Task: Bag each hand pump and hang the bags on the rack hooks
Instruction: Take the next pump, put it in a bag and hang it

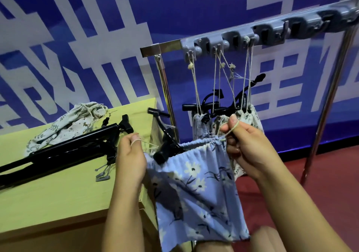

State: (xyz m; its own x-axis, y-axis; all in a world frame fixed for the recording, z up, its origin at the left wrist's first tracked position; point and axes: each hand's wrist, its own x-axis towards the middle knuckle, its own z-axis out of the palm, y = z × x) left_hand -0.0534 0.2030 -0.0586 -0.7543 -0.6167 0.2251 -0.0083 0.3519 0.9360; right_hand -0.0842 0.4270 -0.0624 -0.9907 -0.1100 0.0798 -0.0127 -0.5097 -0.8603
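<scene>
A blue floral drawstring bag [196, 185] hangs in the air between my hands, with a black hand pump [165, 143] sticking out of its gathered mouth at the upper left. My left hand [130, 158] holds the left drawstring looped over a finger. My right hand [246, 147] pinches the right drawstring, also looped round a finger. Behind them, bagged pumps [219, 116] hang by their cords from the grey hook rail [229, 40] of the rack. More black pumps [64, 150] lie on the yellow table [48, 193].
A heap of floral bags [66, 125] lies at the table's far left. The rack's chrome posts [328, 106] stand on a red floor, before a blue banner wall. Further hooks along the rail to the right carry nothing.
</scene>
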